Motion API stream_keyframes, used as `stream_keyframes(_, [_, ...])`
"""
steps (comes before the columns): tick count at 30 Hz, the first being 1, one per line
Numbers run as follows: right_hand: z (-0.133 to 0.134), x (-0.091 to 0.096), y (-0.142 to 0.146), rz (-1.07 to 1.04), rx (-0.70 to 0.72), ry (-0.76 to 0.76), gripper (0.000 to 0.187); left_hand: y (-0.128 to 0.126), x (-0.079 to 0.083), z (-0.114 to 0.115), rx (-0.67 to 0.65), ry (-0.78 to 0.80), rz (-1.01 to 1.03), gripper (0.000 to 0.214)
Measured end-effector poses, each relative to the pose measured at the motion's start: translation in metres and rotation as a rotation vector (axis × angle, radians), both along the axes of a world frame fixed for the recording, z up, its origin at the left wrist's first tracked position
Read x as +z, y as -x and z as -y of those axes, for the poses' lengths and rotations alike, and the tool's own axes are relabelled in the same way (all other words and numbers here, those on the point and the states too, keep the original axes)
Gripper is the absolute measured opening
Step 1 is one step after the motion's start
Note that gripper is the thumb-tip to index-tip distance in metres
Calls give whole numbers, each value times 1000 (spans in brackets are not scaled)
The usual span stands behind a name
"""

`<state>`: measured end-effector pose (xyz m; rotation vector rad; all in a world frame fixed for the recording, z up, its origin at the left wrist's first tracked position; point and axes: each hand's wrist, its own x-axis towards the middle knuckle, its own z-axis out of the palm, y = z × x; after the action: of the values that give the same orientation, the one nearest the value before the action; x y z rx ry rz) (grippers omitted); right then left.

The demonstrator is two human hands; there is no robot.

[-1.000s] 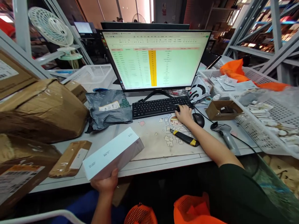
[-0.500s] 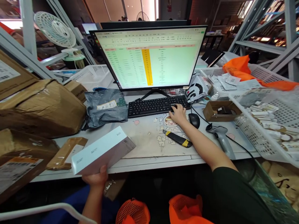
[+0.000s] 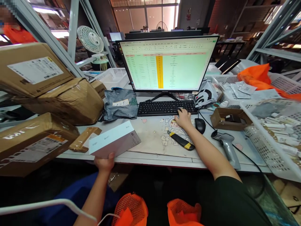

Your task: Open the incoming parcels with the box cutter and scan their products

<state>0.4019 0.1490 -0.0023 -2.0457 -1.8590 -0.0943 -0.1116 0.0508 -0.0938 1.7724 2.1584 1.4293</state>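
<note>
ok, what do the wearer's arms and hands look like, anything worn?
Left hand and right hand are bare: no gloves, rings or watch visible. A dark sleeve covers the right upper arm; the left forearm shows no sleeve.

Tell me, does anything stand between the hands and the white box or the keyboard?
Nothing visible does. The left hand grips the near edge of the white box directly; the right hand rests on the right end of the keyboard. The utility knife lies beside the right forearm, not between.
</note>
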Motion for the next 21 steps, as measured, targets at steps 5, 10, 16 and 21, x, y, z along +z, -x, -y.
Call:
stream_keyframes(5, [0,-1,-1,-27,-1,-7,55,-5,5,1,61,-3,18,74])
stream_keyframes(10, [-1,-1,-2,-56,14,-37,59,-9,9,3,92,-6,27,74])
stream_keyframes(16, [0,0,-1,-73,-15,-35,60,-12,13,5,75,-37,3,75])
stream_keyframes(21, [1,4,1,-63,-18,-16,59,-8,7,2,73,-75,-3,72])
